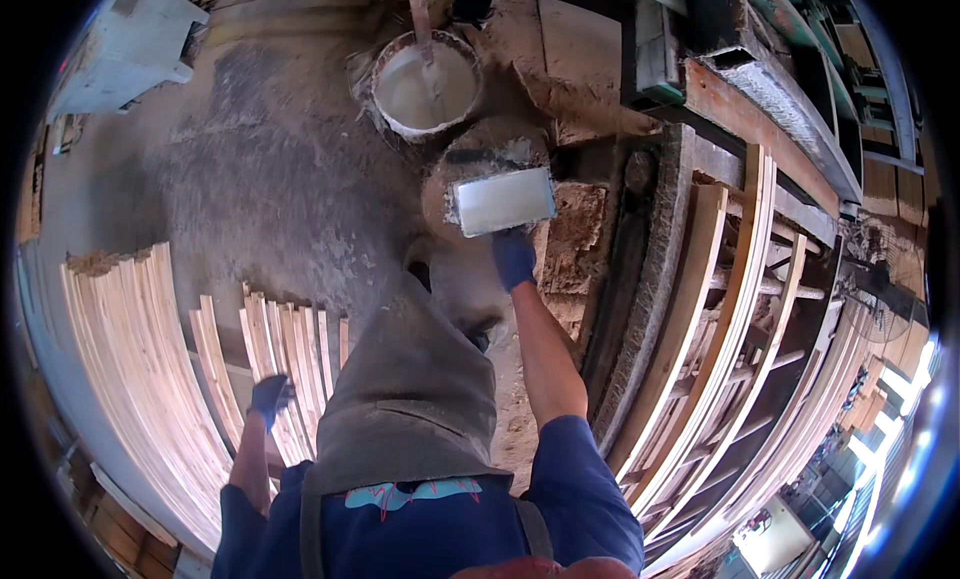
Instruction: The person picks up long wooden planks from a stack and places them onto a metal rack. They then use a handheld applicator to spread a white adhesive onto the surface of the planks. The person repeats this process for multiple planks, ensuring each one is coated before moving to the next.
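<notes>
My right hand (pixel 514 258), in a dark blue glove, is at the near edge of a shallow rectangular tray (pixel 551 193). Its fingers close on the rim there, partly hidden. White liquid lies in the tray, which rests on a round, crusted stand (pixel 437 193). Out to the left, my left hand (pixel 270 397), also in a blue glove, hangs above pale wooden strips (pixel 285 344). Its fingers look loosely apart, with nothing seen in them. Beyond the tray stands a round bucket (pixel 377 91) of whitish liquid, with a coated stick (pixel 420 19) leaning in it.
A wide stack of wooden strips (pixel 140 359) lies at the left. On the right, long boards (pixel 690 329) rest along a metal frame (pixel 650 289), with a fan (pixel 880 294) farther out. A pale box-shaped object (pixel 130 44) stands at the far left.
</notes>
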`<state>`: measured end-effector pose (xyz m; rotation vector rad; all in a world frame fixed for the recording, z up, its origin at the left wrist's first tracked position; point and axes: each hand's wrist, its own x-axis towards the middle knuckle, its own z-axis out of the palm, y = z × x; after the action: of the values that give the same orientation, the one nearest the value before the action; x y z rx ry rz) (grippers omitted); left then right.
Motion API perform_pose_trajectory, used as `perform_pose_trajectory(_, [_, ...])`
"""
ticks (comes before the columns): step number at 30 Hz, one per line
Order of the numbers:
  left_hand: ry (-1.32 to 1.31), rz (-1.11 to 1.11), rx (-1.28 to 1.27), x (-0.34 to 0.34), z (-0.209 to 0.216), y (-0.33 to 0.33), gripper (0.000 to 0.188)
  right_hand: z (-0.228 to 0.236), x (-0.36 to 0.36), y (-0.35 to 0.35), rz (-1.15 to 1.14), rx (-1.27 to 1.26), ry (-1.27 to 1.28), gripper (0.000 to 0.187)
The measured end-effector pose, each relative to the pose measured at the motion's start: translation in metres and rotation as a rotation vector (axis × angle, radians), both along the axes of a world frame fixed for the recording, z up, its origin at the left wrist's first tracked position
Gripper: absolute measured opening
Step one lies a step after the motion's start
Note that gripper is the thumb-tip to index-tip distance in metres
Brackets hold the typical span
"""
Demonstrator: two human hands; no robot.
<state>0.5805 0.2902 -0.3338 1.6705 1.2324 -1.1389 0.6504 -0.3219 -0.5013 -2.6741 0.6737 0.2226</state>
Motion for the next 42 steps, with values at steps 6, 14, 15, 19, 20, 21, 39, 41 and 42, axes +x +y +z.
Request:
perform_pose_trajectory(6, [0.171,-0.023,0.043,-0.056,-0.004,0.014,0.031,0.061,0.027,-0.003,-0.011,0.196,-0.319,0.032])
perform_pose_trajectory(14, [-0.062,-0.138,-0.386,0.015,-0.067,-0.093,0.032,0.368,-0.039,-0.039,-0.199,0.468,-0.595,0.032])
perform_pose_trajectory(15, [-0.102,-0.055,-0.490,0.023,-0.097,-0.098,0.030,0.404,-0.062,-0.050,-0.203,0.483,-0.604,0.032])
perform_pose_trajectory(19, [-0.207,-0.243,-0.526,0.018,-0.064,-0.182,0.028,0.495,-0.195,-0.098,-0.302,0.533,-0.511,0.019])
perform_pose_trajectory(20, [-0.230,-0.307,-0.558,0.007,-0.066,-0.192,0.028,0.503,-0.232,-0.103,-0.359,0.728,-0.663,0.022])
perform_pose_trajectory(21, [-0.200,-0.371,-0.541,-0.007,-0.065,-0.197,0.028,0.514,-0.268,-0.107,-0.444,0.647,-0.585,0.024])
perform_pose_trajectory(39, [0.207,-0.753,-0.476,-0.027,-0.098,-0.261,0.042,0.463,-0.365,-0.228,-0.753,0.328,-0.228,0.023])
perform_pose_trajectory(41, [0.092,-0.616,-0.478,-0.013,-0.088,-0.280,0.039,0.460,-0.281,-0.263,-0.689,0.340,-0.275,0.025])
perform_pose_trajectory(42, [0.053,-0.491,-0.476,-0.009,-0.084,-0.285,0.038,0.460,-0.234,-0.280,-0.673,0.332,-0.245,0.027])
